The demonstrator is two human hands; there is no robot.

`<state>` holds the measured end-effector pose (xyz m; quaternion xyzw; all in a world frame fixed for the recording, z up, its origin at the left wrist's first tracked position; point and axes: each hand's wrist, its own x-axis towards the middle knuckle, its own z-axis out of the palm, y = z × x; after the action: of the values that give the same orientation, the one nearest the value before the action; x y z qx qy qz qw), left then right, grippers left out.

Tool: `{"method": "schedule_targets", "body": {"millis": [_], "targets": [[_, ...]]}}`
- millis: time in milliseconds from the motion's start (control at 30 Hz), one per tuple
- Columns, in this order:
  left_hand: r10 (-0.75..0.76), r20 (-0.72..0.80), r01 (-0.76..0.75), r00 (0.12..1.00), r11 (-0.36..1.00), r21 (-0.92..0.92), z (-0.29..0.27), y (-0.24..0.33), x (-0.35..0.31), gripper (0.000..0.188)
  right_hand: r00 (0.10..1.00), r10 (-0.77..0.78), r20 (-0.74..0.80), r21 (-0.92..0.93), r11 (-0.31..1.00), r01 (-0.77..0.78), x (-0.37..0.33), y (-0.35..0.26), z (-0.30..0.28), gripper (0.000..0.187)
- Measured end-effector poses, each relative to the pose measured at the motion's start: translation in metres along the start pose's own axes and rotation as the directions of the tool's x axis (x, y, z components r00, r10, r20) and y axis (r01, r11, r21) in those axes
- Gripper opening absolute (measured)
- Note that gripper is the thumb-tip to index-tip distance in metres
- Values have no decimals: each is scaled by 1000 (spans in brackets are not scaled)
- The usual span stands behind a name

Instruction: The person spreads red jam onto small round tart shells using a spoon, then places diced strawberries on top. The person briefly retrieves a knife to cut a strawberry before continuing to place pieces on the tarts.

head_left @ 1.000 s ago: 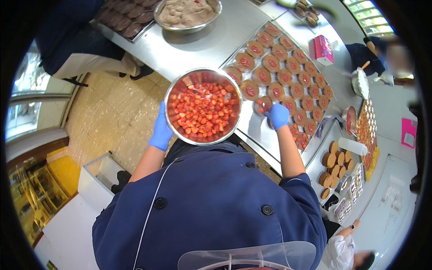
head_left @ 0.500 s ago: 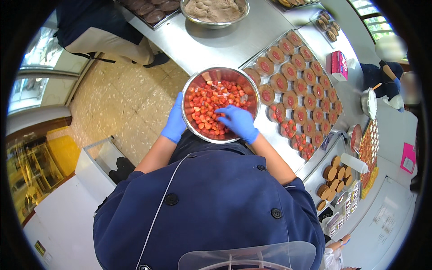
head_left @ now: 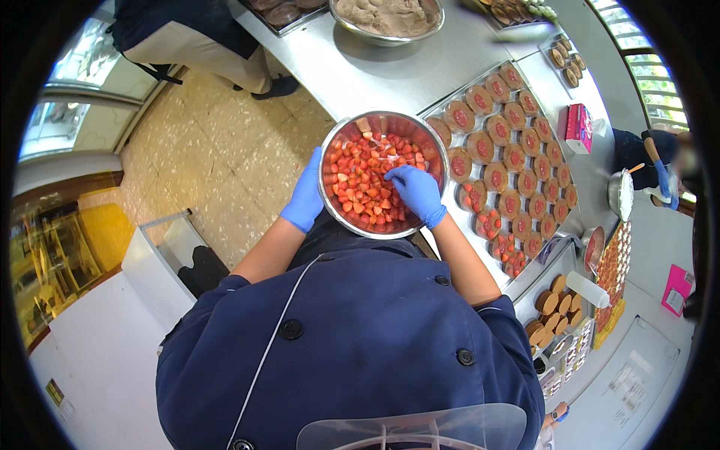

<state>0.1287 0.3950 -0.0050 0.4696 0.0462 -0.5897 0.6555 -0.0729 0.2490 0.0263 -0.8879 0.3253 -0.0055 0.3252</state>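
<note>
A steel mixing bowl [head_left: 328, 201] full of cut strawberries [head_left: 365, 176] is in front of me. My left hand [head_left: 306, 193], in a blue glove, grips its left side, with the fingers partly hidden by the bowl. Inside the bowl, my gloved right hand [head_left: 419, 193] has its fingers curled together over the strawberries; whatever is between the fingertips is hidden. To the right, a metal tray carries rows of round brown tarts [head_left: 514, 157] with red centres. Several tarts at its near end are topped with strawberry pieces [head_left: 488, 223].
A bowl of brown filling [head_left: 388, 16] stands at the back of the steel table [head_left: 360, 75]. On the right are a pink box [head_left: 578, 128], a white squeeze bottle [head_left: 589, 289] and stacked brown tart shells [head_left: 553, 315]. Other people work at far left [head_left: 184, 45] and far right [head_left: 637, 154].
The bowl, both hands and the surroundings appear shifted right in the picture. My right hand has drawn up toward the bowl's right side, its fingers now more curled.
</note>
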Motion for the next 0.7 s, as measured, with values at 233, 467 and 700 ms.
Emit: {"method": "schedule_targets", "body": {"millis": [233, 467, 700], "targets": [[-35, -7, 35, 999, 998, -42, 0, 0, 2, 55, 988, -73, 134, -220, 970, 101, -9, -7, 26, 24], [-39, 22, 40, 999, 998, -41, -7, -4, 7, 54, 990, 8, 144, -185, 983, 19, -13, 1, 22, 34], [-76, 0, 76, 997, 997, 9, -3, -1, 2, 62, 984, -171, 44, -70, 982, 174, -8, -12, 35, 29]]}}
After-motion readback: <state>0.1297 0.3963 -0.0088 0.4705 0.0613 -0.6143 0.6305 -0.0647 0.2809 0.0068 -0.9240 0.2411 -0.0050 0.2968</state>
